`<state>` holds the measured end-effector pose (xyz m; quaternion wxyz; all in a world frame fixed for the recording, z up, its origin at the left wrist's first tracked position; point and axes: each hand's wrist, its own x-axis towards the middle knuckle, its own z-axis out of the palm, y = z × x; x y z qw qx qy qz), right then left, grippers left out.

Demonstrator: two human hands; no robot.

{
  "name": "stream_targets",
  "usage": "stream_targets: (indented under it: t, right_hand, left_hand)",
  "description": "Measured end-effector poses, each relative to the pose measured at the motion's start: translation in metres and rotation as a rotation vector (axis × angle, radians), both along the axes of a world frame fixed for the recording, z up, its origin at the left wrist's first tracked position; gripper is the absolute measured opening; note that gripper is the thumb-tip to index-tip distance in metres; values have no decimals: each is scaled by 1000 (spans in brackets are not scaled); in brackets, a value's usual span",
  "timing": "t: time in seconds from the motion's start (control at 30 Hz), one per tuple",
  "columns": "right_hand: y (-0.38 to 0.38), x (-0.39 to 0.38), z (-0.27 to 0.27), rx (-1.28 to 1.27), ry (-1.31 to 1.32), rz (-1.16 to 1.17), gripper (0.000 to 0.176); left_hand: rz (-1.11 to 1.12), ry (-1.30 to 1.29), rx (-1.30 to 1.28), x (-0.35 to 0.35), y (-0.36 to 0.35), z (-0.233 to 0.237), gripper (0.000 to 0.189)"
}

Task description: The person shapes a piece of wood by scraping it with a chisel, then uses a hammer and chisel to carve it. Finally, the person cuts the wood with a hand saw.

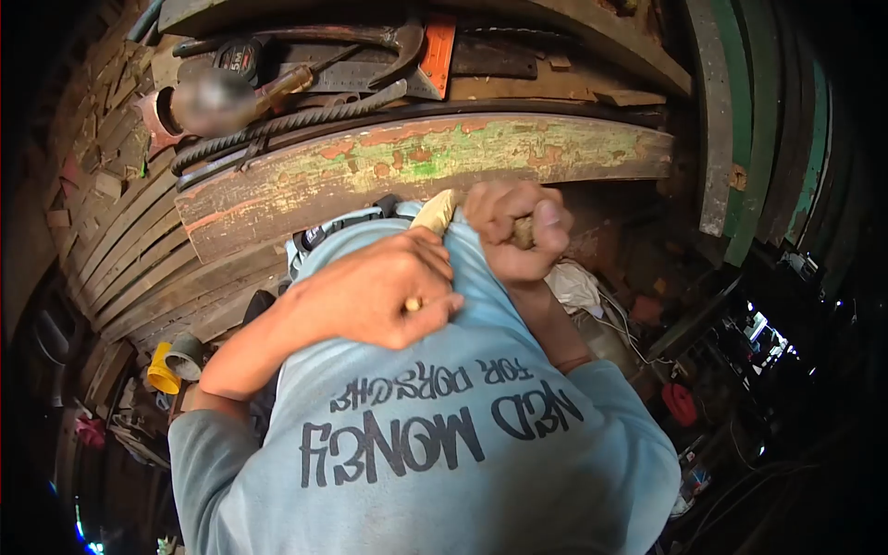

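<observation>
Holding both hands up in front of the light blue shirt [462, 407], just this side of a long plank [407, 166] covered in peeling paint. Curling the left hand [393, 291] shut, with fingers gripping a pale stick [435, 213]. Seeing a wide pale part poking out past the knuckles toward the plank, plus a small round yellowish end showing through the curled fingers. Looking like one piece running through the fist, but not being able to tell for sure. Closing the right hand [518, 227] too, gripping a rough brownish lump [524, 232], mostly hidden and kinda blurry, so not making out what exactly. Keeping the pale stick between the two hands, right beside the right one, and not being able to tell about any touching there.

Spotting a bunch of tools past the plank: a ribbed metal bar [296, 122] lying at a slant, a tape measure [239, 55], an orange-handled square [437, 57] and a dark curved tool [405, 57] close to the square. Noticing a yellow cup [164, 369] beside a grey cup [187, 356] down past the left elbow. Also catching a crumpled white bag [573, 287] near the right forearm, a red thing [680, 404] farther out, and some green-painted boards [754, 157] standing off to the right.
</observation>
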<state>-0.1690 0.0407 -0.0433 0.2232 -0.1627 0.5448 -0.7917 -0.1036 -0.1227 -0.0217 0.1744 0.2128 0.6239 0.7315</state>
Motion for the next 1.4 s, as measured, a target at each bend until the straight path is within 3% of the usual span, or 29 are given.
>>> stream_targets:
  t: [0.07,0.1,0.13,0.2,0.27,0.33,0.37,0.5,0.6,0.67,0.73,0.77,0.87,0.93,0.97,1.03,1.07,1.1,1.2,1.3,1.37,1.4]
  right_hand:
    - [2,-3,9,-301,-60,-102,46]
    - [8,-5,21,-402,-18,4,45]
    - [4,1,14,-405,-27,3,45]
    - [-4,18,-8,138,-11,-105,45]
    - [-3,9,-14,91,82,-50,44]
    - [4,14,-1,-110,-117,-113,44]
    - [6,13,4,-340,-132,-25,45]
    - [3,14,2,-153,-5,-101,49]
    - [9,-7,15,-356,60,18,49]
    - [3,4,20,-326,91,-4,49]
    - [0,12,-3,-234,60,71,48]
    - [4,8,4,-55,126,58,48]
    - [8,2,-14,-33,44,38,47]
    - [11,2,-17,-95,50,63,38]
    - [12,3,-13,-1,112,59,32]
    - [21,5,-6,223,159,80,21]
    - [25,2,-5,206,165,74,21]
    - [28,0,-5,270,195,49,22]
    - [41,-7,5,582,393,7,31]
    - [55,0,9,699,353,-72,34]
    - [72,2,17,744,-353,73,37]
    - [76,3,18,737,-346,44,37]
  left_hand:
    - [3,-29,23,7,2,2,32]
    - [15,-34,24,8,2,2,32]
    - [15,-43,21,11,1,2,32]
    - [-4,-30,-15,9,1,0,33]
    - [44,7,7,8,6,3,34]
    - [61,-7,40,15,6,5,34]
    - [60,-12,26,15,2,5,35]
    - [71,-12,13,14,2,6,35]
    - [78,-19,10,13,1,6,35]
    - [80,-23,2,16,0,6,35]
    - [101,-21,-12,15,1,5,34]
    - [103,-12,-7,13,2,5,34]
    - [95,-21,-14,16,0,8,34]
    - [203,-55,-35,15,-3,7,33]
    - [202,-47,-49,17,-3,7,33]
    - [367,-179,-79,21,-1,10,12]
    - [453,-242,-95,22,-4,11,15]
    - [375,-246,-230,24,-13,12,35]
    - [271,-432,-363,25,-26,18,39]
    - [100,-456,-439,16,-37,25,43]
    - [-33,-437,-516,13,-38,21,47]
    - [-52,-414,-524,12,-36,16,47]
